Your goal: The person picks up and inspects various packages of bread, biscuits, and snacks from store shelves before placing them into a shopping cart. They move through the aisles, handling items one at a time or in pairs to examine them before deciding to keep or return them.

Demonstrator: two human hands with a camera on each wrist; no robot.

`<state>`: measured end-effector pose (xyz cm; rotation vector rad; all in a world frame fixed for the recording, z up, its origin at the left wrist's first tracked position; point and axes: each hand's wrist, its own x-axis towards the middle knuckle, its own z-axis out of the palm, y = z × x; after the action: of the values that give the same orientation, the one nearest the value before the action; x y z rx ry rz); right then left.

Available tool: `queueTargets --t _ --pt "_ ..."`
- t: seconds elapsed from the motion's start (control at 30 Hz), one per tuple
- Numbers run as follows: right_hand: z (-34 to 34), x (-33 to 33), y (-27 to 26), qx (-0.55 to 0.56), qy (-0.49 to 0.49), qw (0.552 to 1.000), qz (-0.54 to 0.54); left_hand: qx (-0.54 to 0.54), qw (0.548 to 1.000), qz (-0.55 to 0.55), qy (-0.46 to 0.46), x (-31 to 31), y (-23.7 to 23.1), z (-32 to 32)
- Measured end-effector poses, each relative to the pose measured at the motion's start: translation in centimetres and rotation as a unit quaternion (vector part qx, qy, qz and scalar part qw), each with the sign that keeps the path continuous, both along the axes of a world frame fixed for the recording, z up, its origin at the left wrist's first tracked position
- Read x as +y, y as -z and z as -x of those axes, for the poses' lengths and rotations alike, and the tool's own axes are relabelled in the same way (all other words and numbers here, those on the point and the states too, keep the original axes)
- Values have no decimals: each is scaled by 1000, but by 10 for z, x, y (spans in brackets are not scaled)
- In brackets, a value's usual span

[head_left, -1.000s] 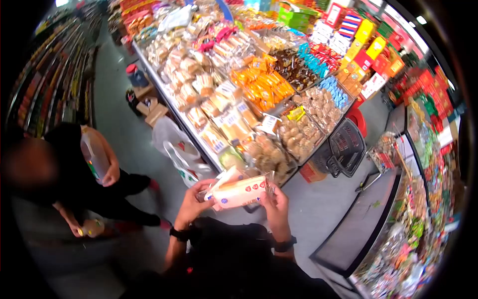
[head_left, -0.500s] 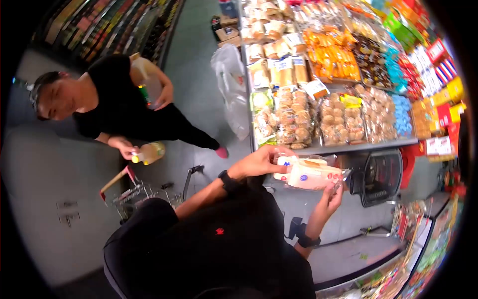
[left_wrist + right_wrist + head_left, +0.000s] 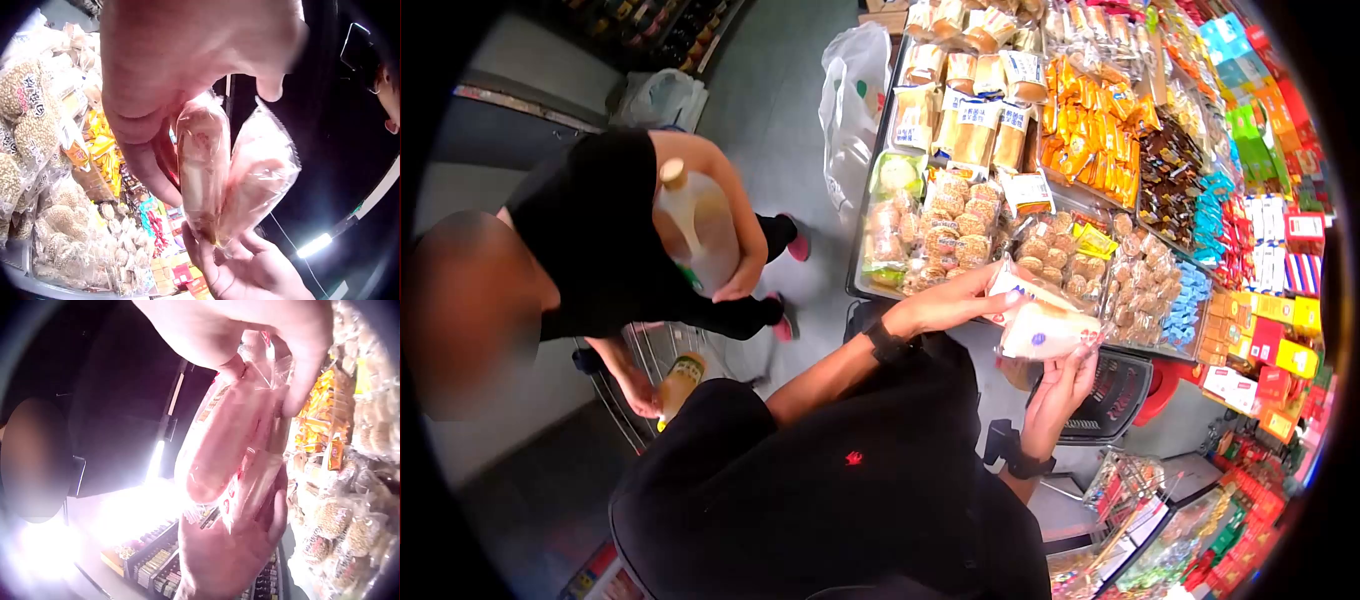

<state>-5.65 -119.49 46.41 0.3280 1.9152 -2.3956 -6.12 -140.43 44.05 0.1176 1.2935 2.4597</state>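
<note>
Two packets of bread in clear wrappers with pink print, one in front (image 3: 1040, 338) and one behind (image 3: 203, 156), are held together before the chest. My left hand (image 3: 948, 303) grips them at one end, with the thumb across the wrapper. At the other end my right hand (image 3: 1062, 390) pinches the packets between thumb and fingers. In the left wrist view the packets stand side by side, their far ends parting slightly. Part of the rear packet is hidden behind the front one in the head view.
Just beyond the hands stands a display table with bagged round biscuits (image 3: 960, 220), packaged loaves (image 3: 970, 130) and orange packets (image 3: 1090, 130). A black basket (image 3: 1105, 400) lies below its edge. At left, a person (image 3: 600, 230) holds a large bottle (image 3: 700, 225) beside a wire trolley (image 3: 645, 345).
The head view has turned, so the table now lies ahead and right. Both hands keep hold of the bread packets, which have tilted. The other person has leaned lower over the trolley.
</note>
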Motion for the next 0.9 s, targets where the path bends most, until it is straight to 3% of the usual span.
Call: queueTargets --t 0.07,0.17,0.2,0.43,0.5,0.67,0.9 --pt "21 9 2 -26 -16 1000 4 33 998 -19 -48 9 8 11" --pt "51 21 8 -42 -72 996 -15 -4 993 73 -91 24 6 17" --pt "61 26 10 -44 -95 994 -14 -60 991 62 -106 28 2 21" --pt "133 78 20 -81 -241 967 30 -69 969 89 -222 74 0 39" --pt "154 95 26 -70 -334 939 -53 -79 964 85 -238 88 -6 43" --pt "178 95 29 -66 -366 925 -72 -81 946 86 -302 109 -7 44" --pt "168 77 21 -72 -435 892 -104 -82 941 149 -292 84 -5 22"
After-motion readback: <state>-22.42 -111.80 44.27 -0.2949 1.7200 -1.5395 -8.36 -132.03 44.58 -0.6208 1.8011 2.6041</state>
